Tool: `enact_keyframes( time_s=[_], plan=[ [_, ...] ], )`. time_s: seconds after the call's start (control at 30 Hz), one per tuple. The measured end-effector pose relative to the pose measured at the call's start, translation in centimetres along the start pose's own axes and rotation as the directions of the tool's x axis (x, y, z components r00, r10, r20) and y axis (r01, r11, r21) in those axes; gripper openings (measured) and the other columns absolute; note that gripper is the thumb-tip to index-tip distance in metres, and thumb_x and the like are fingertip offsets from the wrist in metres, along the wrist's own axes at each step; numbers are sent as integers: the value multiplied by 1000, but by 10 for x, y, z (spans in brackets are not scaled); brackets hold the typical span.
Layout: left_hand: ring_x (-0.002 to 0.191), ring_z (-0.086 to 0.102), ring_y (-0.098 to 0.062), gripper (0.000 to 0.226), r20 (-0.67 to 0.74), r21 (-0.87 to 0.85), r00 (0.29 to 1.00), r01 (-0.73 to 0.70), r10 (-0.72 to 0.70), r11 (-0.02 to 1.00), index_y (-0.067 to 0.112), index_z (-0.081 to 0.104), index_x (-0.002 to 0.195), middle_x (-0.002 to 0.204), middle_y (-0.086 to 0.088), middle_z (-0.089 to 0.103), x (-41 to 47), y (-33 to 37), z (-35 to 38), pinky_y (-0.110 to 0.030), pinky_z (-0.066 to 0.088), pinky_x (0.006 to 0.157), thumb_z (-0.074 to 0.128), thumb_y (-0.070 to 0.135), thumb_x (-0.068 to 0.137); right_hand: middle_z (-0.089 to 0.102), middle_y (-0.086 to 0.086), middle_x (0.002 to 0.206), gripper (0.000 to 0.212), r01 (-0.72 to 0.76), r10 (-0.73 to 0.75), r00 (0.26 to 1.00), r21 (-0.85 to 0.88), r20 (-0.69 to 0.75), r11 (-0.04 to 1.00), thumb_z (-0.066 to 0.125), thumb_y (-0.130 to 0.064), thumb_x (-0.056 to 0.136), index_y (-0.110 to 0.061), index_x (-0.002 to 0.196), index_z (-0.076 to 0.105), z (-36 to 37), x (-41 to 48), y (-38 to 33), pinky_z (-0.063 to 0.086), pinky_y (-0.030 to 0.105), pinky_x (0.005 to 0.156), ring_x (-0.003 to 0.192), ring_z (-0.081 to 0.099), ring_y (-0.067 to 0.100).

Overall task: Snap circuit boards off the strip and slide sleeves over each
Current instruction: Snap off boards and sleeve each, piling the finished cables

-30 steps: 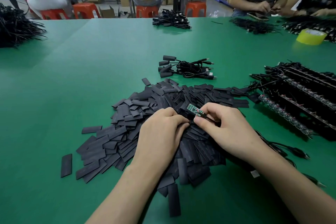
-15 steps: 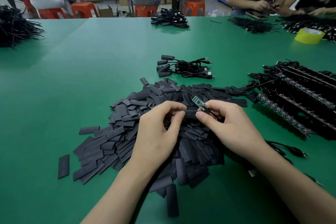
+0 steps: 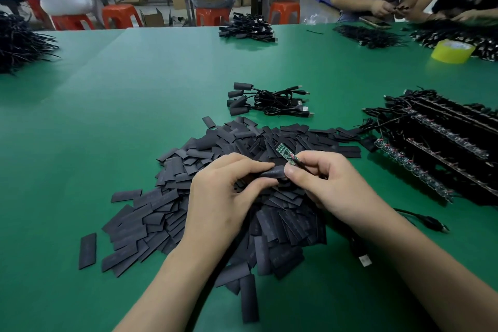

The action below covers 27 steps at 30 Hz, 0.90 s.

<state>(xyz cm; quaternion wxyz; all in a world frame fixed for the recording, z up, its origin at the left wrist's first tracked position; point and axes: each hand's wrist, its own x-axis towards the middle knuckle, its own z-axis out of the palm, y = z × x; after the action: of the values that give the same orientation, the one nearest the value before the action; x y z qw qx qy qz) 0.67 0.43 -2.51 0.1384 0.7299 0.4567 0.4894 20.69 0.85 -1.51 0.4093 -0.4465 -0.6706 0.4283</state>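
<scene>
In the head view, the right hand (image 3: 331, 183) pinches the wired end of a small green circuit board (image 3: 284, 152). The board's long axis goes up and left, away from the person. The left hand (image 3: 226, 191) pinches one black sleeve (image 3: 272, 172) just below the board, lying almost crosswise, above the sleeve pile (image 3: 161, 213). I judge the board's free end must turn toward the sleeve's mouth.
</scene>
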Motion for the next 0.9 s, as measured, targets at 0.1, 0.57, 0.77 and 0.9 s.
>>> enact_keyframes(
  time_s=[0.1, 0.57, 0.77, 0.9],
  plan=[
    [88, 68, -5, 19, 7, 2, 1000, -6, 6, 1000, 22, 83, 100, 92, 13, 73, -1, 0, 0, -27, 54, 81, 84, 29, 82, 58, -22, 55, 20, 6, -6, 1000, 3, -4, 1000, 60, -27, 99, -27, 82, 71, 0, 0, 0, 34, 3, 46, 46, 50, -8],
    [80, 65, -2, 15, -35, -138, 994, 97, -103, 986, 26, 83, 95, 84, 21, 71, 3, 2, -2, -8, 39, 71, 85, 25, 80, 39, -7, 55, 41, -45, 47, 998, 50, -44, 998, 42, -43, 100, -19, 73, 61, -14, 2, -10, 28, 13, 45, 46, 32, 5],
    [79, 65, -5, 14, -48, -140, 991, 120, -128, 983, 27, 83, 93, 83, 17, 73, 3, 0, -3, -11, 39, 67, 85, 24, 79, 39, -11, 53, 43, -67, 74, 994, -94, 82, 993, 46, -47, 99, -20, 67, 51, -13, 0, -9, 31, 20, 51, 50, 36, 10],
    [75, 62, -2, 15, -45, -143, 990, 130, -137, 981, 27, 83, 94, 81, 17, 72, 3, 0, -3, -9, 37, 66, 85, 24, 80, 33, -13, 52, 40, -85, 82, 987, 14, 138, 996, 46, -40, 101, -23, 65, 50, -11, -1, -11, 28, 15, 47, 47, 30, 7]
  ],
)
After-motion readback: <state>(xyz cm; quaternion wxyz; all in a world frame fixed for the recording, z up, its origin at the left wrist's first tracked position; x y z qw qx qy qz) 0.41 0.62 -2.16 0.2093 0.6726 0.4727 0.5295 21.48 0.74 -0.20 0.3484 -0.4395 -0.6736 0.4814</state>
